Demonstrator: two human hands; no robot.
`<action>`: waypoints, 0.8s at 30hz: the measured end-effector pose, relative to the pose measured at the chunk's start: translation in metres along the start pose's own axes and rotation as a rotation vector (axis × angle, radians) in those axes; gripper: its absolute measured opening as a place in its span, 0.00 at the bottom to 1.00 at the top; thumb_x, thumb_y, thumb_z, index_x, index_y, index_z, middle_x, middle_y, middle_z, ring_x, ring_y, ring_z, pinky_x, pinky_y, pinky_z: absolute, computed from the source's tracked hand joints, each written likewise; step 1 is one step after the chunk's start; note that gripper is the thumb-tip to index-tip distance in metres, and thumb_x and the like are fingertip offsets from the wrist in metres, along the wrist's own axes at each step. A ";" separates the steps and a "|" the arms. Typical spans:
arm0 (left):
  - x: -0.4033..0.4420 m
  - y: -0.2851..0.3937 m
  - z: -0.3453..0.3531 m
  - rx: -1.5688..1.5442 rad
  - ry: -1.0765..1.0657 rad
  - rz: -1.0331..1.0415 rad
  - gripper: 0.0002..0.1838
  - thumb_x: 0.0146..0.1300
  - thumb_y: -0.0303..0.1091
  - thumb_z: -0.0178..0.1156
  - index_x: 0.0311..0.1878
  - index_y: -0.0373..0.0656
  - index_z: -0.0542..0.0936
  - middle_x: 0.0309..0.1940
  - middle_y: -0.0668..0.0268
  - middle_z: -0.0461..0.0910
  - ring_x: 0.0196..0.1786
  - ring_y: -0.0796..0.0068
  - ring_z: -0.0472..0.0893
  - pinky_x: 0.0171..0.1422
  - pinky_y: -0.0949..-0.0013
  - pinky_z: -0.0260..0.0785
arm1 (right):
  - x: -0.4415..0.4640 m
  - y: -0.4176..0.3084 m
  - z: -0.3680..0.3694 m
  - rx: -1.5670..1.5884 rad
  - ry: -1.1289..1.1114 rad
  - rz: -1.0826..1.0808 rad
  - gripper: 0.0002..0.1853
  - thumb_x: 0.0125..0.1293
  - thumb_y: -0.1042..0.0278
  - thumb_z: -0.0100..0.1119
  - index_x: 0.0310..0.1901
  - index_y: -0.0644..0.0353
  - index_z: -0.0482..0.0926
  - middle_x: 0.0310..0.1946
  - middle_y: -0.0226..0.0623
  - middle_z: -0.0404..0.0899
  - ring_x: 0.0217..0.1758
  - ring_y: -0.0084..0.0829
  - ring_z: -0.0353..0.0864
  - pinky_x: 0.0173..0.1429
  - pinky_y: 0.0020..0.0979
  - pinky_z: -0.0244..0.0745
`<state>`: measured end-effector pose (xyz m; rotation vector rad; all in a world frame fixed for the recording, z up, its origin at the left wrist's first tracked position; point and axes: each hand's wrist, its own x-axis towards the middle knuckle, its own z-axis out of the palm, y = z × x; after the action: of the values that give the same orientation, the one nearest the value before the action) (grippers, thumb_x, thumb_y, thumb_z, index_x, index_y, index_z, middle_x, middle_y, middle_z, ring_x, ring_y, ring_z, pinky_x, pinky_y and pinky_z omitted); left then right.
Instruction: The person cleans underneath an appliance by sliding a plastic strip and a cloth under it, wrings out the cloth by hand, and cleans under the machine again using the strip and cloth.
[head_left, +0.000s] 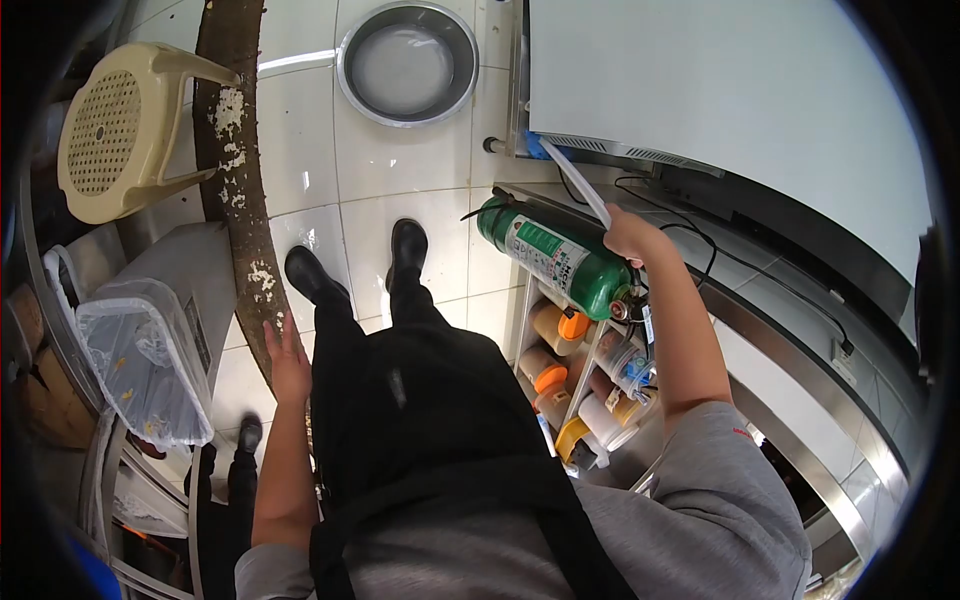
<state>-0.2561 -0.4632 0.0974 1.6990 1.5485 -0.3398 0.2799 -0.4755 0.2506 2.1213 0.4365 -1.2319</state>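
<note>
My right hand (636,238) is closed around a long, whitish, flat handle (578,183). Something blue (537,147) is at its far end, against the lower edge of a large white appliance (700,70); its kind cannot be made out. Below that hand lies a green cylinder (555,262) with a printed label, tilted on its side. My left hand (288,362) hangs low on the left, fingers stretched out and holding nothing. It is beside a long dark brown strip (240,170) scattered with white crumbs; whether it touches the strip I cannot tell.
A steel basin (408,65) stands on the white tiled floor (400,165). On the left are a beige plastic stool (108,130) and a lined bin (145,350). Bottles with orange lids (548,376) fill a rack at right. Another person's dark shoe (250,433) shows lower left.
</note>
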 end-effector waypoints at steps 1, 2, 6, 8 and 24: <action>-0.001 0.002 0.000 0.015 -0.012 -0.005 0.38 0.58 0.20 0.50 0.70 0.66 0.56 0.72 0.51 0.43 0.64 0.49 0.65 0.59 0.57 0.69 | 0.015 0.003 0.006 -0.014 0.037 -0.002 0.35 0.57 0.77 0.43 0.69 0.52 0.50 0.32 0.47 0.74 0.19 0.34 0.72 0.19 0.32 0.68; -0.001 0.001 0.002 0.018 -0.013 -0.008 0.38 0.58 0.20 0.50 0.70 0.66 0.56 0.72 0.51 0.43 0.64 0.49 0.65 0.59 0.57 0.69 | 0.022 0.001 0.007 -0.027 0.073 -0.005 0.35 0.57 0.77 0.42 0.69 0.53 0.50 0.32 0.46 0.74 0.19 0.34 0.71 0.19 0.32 0.67; 0.001 0.005 0.010 -0.040 0.005 0.046 0.38 0.58 0.20 0.50 0.70 0.65 0.55 0.72 0.51 0.42 0.63 0.48 0.67 0.58 0.58 0.70 | 0.038 -0.010 0.004 0.017 0.010 0.052 0.34 0.56 0.75 0.45 0.67 0.56 0.51 0.29 0.47 0.74 0.20 0.35 0.73 0.21 0.34 0.69; 0.001 0.008 0.010 -0.073 -0.024 0.035 0.38 0.59 0.20 0.51 0.70 0.64 0.55 0.72 0.52 0.42 0.64 0.48 0.66 0.57 0.58 0.70 | 0.043 -0.007 -0.005 0.109 -0.166 0.037 0.33 0.57 0.74 0.46 0.66 0.54 0.53 0.26 0.42 0.70 0.18 0.31 0.69 0.20 0.32 0.67; -0.001 0.013 0.019 -0.043 -0.043 0.030 0.37 0.61 0.23 0.50 0.71 0.67 0.53 0.72 0.53 0.41 0.69 0.51 0.59 0.59 0.59 0.70 | 0.010 0.046 -0.027 0.394 -0.216 -0.044 0.39 0.53 0.81 0.50 0.68 0.42 0.53 0.23 0.29 0.62 0.15 0.19 0.57 0.16 0.24 0.56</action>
<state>-0.2388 -0.4764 0.0904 1.6694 1.4871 -0.3230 0.3286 -0.4919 0.2680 2.2695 0.1536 -1.6625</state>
